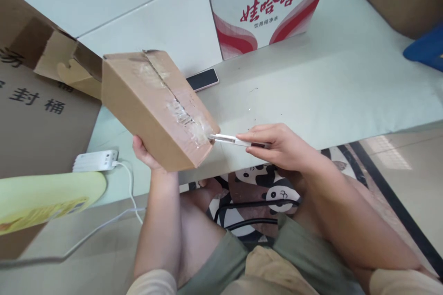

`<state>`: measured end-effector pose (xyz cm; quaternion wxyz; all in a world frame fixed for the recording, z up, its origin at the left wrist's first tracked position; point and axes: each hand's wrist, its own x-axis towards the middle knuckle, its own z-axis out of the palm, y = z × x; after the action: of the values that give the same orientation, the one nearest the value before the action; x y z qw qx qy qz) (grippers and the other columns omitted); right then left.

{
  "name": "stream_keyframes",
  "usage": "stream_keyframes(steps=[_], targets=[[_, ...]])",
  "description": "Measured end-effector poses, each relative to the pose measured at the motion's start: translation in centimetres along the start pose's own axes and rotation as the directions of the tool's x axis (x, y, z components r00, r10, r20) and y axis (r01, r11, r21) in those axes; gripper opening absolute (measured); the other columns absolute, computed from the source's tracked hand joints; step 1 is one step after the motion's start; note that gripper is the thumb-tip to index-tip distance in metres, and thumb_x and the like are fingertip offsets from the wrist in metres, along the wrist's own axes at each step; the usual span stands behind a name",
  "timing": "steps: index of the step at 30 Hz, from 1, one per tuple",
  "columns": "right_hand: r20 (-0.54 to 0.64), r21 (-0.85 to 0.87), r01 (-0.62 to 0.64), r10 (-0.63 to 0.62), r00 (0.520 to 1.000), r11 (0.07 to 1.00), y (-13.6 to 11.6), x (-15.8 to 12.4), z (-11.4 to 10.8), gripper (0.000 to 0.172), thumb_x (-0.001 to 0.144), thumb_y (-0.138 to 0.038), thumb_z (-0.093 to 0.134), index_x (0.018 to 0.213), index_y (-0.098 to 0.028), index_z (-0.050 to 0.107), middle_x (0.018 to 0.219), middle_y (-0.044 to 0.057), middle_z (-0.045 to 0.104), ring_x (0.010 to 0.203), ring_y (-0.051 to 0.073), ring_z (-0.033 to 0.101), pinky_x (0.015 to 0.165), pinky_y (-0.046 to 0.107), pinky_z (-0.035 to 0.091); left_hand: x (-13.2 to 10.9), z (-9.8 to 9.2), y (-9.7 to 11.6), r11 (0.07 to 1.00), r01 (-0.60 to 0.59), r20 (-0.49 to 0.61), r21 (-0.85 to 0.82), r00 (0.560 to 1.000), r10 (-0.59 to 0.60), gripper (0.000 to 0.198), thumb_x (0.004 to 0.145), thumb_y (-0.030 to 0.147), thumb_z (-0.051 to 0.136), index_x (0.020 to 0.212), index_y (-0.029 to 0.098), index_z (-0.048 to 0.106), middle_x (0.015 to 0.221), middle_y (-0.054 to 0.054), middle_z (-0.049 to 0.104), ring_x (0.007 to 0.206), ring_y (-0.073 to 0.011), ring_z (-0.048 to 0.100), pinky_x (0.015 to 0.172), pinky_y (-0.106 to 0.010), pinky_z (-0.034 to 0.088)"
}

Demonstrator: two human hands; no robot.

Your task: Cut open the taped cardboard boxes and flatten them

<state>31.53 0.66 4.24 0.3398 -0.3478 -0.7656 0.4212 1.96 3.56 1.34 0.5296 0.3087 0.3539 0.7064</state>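
Note:
A brown cardboard box (138, 106) is held up at a tilt over the pale table by my left hand (146, 153). That hand grips its lower left side, with most of the fingers hidden behind or under the box. Clear tape (180, 113), wrinkled and torn, runs in patches along the box's top seam. My right hand (277, 145) is closed around a white utility knife (238, 140). The knife's blade end touches the taped near right edge of the box.
Behind stands a white carton with red lettering (266, 14). A phone (203, 79) lies on the table (346, 55). At the left are a large cardboard box (41, 133), a white power bank (95, 160) with a cable, and a light green bottle (51, 198). A blue object (425, 50) is at the right.

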Motion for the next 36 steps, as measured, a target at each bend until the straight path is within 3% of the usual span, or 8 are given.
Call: stream_keyframes(steps=[4,10,13,17,21,27,33,36], targets=[[0.016,0.002,0.008,-0.008,1.000,1.000,-0.2,-0.2,0.1,0.034,0.094,-0.019,0.061,0.123,-0.025,0.079,0.091,0.004,0.078,0.074,0.013,0.068,0.069,0.025,0.053,0.1,-0.3,-0.2,0.995,-0.092,0.028,-0.027,0.995,0.092,0.046,0.084,0.063,0.067,0.109,0.024,0.073,0.126,-0.004,0.074,0.146,-0.0328,0.049,0.114,-0.044,0.048],[-0.241,-0.051,-0.143,0.126,0.962,0.988,1.0,-0.9,-0.9,0.028,0.091,-0.028,0.064,0.112,-0.021,0.081,0.092,0.006,0.081,0.071,0.017,0.070,0.062,0.028,0.053,0.8,-0.5,0.0,0.988,-0.150,-0.005,-0.028,0.989,0.150,0.047,0.081,0.065,0.071,0.109,0.027,0.073,0.130,-0.003,0.073,0.145,-0.0307,0.050,0.118,-0.043,0.045],[-0.387,-0.164,-0.357,0.273,0.881,0.919,2.8,-0.4,-0.8,0.031,0.090,-0.028,0.062,0.113,-0.020,0.079,0.098,0.008,0.081,0.077,0.022,0.072,0.067,0.034,0.055,1.4,-1.1,-0.1,0.998,-0.061,-0.071,-0.003,0.996,0.061,0.049,0.079,0.065,0.072,0.110,0.027,0.073,0.127,-0.005,0.075,0.137,-0.0327,0.058,0.112,-0.045,0.051],[-0.373,-0.358,-0.553,0.427,0.824,0.753,5.2,0.8,0.4,0.037,0.090,-0.024,0.054,0.119,-0.017,0.076,0.107,0.014,0.080,0.092,0.032,0.073,0.082,0.048,0.057,1.7,-2.2,-0.6,0.993,0.117,-0.113,-0.017,0.987,-0.118,0.051,0.082,0.062,0.070,0.115,0.024,0.072,0.124,-0.008,0.076,0.126,-0.0341,0.066,0.100,-0.045,0.058],[-0.375,-0.412,-0.451,0.304,0.876,0.792,5.6,1.1,1.3,0.039,0.091,-0.030,0.056,0.123,-0.016,0.074,0.127,0.018,0.074,0.121,0.039,0.066,0.104,0.061,0.050,1.5,-2.4,-1.1,0.982,0.188,-0.109,0.009,0.976,-0.186,0.051,0.081,0.062,0.074,0.113,0.022,0.071,0.114,-0.009,0.077,0.126,-0.0354,0.066,0.100,-0.046,0.060],[-0.209,-0.069,-0.180,0.162,0.964,0.981,4.9,0.6,2.5,0.067,0.093,-0.052,0.066,0.152,-0.026,0.050,0.157,0.014,0.054,0.144,0.034,0.053,0.118,0.057,0.046,0.4,-1.1,-1.4,0.956,0.278,0.058,0.097,0.957,-0.285,0.053,0.073,0.063,0.074,0.106,0.021,0.071,0.112,-0.009,0.078,0.135,-0.0388,0.061,0.111,-0.050,0.054],[-0.339,0.028,-0.131,0.132,0.931,0.991,4.9,0.7,3.2,0.060,0.099,-0.063,0.054,0.147,-0.028,0.050,0.153,0.014,0.058,0.140,0.033,0.056,0.111,0.053,0.054,-0.1,-1.2,-2.2,0.955,0.084,0.280,0.284,0.946,-0.166,0.068,0.063,0.057,0.087,0.122,0.029,0.069,0.133,-0.007,0.072,0.144,-0.0367,0.052,0.116,-0.048,0.049],[-0.472,0.141,-0.128,0.180,0.863,0.982,5.5,0.8,3.5,0.049,0.100,-0.066,0.050,0.134,-0.031,0.058,0.139,0.010,0.066,0.126,0.028,0.066,0.096,0.045,0.061,0.2,-1.9,-3.1,0.925,-0.022,0.227,0.380,0.971,-0.070,0.071,0.064,0.058,0.090,0.125,0.029,0.068,0.134,-0.006,0.071,0.141,-0.0330,0.056,0.118,-0.043,0.046]])
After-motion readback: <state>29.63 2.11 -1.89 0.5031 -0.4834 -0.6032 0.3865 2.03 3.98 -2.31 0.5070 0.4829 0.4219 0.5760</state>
